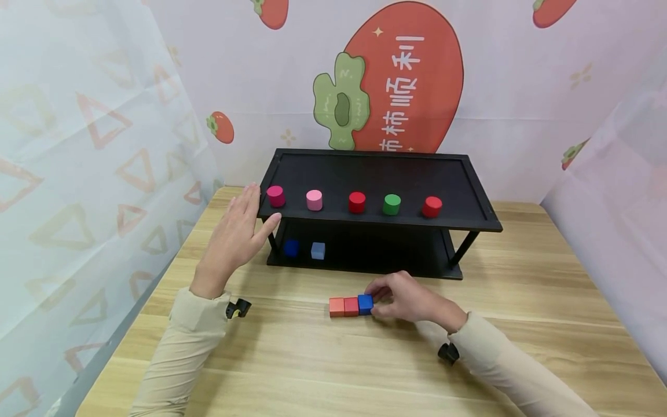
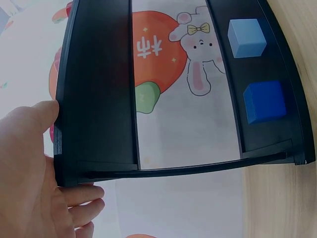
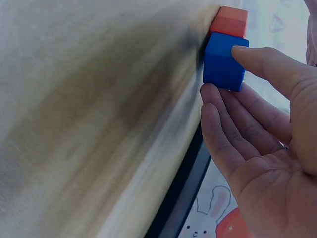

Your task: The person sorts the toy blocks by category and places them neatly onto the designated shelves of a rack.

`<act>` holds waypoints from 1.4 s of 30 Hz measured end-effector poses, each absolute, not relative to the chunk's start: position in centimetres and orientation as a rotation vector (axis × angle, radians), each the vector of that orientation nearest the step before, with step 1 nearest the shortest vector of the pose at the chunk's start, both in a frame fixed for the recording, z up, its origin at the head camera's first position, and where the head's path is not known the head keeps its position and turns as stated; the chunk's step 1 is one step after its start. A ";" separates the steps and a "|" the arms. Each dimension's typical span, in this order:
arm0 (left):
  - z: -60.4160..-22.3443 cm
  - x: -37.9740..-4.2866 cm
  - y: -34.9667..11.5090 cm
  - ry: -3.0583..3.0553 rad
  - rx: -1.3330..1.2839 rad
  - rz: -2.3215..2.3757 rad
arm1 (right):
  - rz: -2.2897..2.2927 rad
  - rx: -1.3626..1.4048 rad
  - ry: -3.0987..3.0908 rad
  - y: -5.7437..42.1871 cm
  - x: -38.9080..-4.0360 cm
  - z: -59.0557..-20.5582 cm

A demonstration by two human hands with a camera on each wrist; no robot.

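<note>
My right hand [image 1: 403,296] pinches a blue cube [image 3: 225,62] between thumb and fingertips on the table. The cube is at the right end of a row, touching a red cube [image 1: 351,306], with an orange-red cube [image 1: 336,307] at the left end. My left hand [image 1: 231,237] lies against the left end of a black two-tier shelf [image 1: 365,168]; its fingers are fairly straight and its thumb reaches the front edge. In the left wrist view, the thumb and fingers [image 2: 84,213] touch the shelf's corner.
On the upper tier stand several cylinders: magenta [image 1: 276,196], pink [image 1: 314,200], red [image 1: 356,202], green [image 1: 391,204] and another red [image 1: 432,207]. The lower tier holds a dark blue cube [image 2: 265,101] and a light blue cube [image 2: 246,38]. Patterned cloth [image 1: 250,75] hangs behind.
</note>
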State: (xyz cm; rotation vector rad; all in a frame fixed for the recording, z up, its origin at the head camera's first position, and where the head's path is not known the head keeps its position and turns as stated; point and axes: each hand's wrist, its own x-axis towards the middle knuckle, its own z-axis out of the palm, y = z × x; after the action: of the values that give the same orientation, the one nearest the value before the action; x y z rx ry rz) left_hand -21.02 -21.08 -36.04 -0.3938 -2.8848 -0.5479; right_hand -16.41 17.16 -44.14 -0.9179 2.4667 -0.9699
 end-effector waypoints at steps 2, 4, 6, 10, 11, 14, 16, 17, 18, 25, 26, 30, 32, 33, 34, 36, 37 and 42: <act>-36.0 -21.0 -21.1 -2.883 -0.393 -0.546 | -0.975 -0.919 2.469 17.1 -16.5 -43.8; -36.0 -21.0 -21.1 -2.883 -0.393 -0.544 | -0.971 -0.921 2.477 17.1 -16.7 -43.4; -36.0 -21.0 -21.2 -2.881 -0.394 -0.541 | -0.962 -0.925 2.486 17.0 -17.0 -43.0; -36.1 -21.0 -21.2 -2.879 -0.393 -0.535 | -0.952 -0.918 2.500 16.9 -17.7 -42.4; -36.1 -21.0 -21.2 -2.879 -0.391 -0.535 | -0.952 -0.912 2.503 16.8 -17.9 -42.2; -36.0 -20.9 -21.2 -2.881 -0.391 -0.537 | -0.943 -0.902 2.519 16.6 -18.5 -41.8; -36.0 -20.9 -21.2 -2.884 -0.390 -0.536 | -0.936 -0.896 2.530 16.3 -18.9 -41.5; -36.0 -20.9 -21.2 -2.885 -0.389 -0.534 | -0.934 -0.895 2.536 16.2 -19.1 -41.4; -36.0 -20.9 -21.2 -2.887 -0.389 -0.532 | -0.929 -0.894 2.544 16.1 -19.3 -41.2; -35.9 -21.0 -21.2 -2.880 -0.397 -0.514 | -0.916 -0.854 2.601 15.3 -20.8 -40.9; -35.9 -21.0 -21.2 -2.878 -0.399 -0.510 | -0.921 -0.842 2.606 15.2 -21.0 -40.9; -35.9 -20.9 -21.2 -2.878 -0.398 -0.497 | -0.950 -0.810 2.625 14.7 -21.9 -41.3; -35.9 -20.9 -21.2 -2.879 -0.396 -0.492 | -0.972 -0.796 2.632 14.5 -22.4 -41.7; -35.9 -20.9 -21.2 -2.880 -0.397 -0.493 | -0.980 -0.793 2.639 14.3 -22.6 -41.8; -35.9 -20.9 -21.2 -2.881 -0.398 -0.493 | -0.991 -0.784 2.642 14.2 -22.8 -41.9; -35.9 -20.9 -21.2 -2.881 -0.401 -0.492 | -1.001 -0.771 2.651 13.9 -23.2 -42.2; -35.9 -21.0 -21.2 -2.880 -0.402 -0.493 | -1.000 -0.779 2.658 13.8 -23.4 -42.4; -35.9 -21.0 -21.2 -2.879 -0.397 -0.491 | -1.015 -0.765 2.664 13.1 -24.4 -43.1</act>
State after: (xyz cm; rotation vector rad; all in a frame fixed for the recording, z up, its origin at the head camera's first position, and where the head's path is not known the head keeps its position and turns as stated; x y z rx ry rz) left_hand -21.01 -21.16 -35.88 -0.3970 -2.8794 -0.4906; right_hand -24.37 13.05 -43.11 -0.7650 2.6640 -1.0151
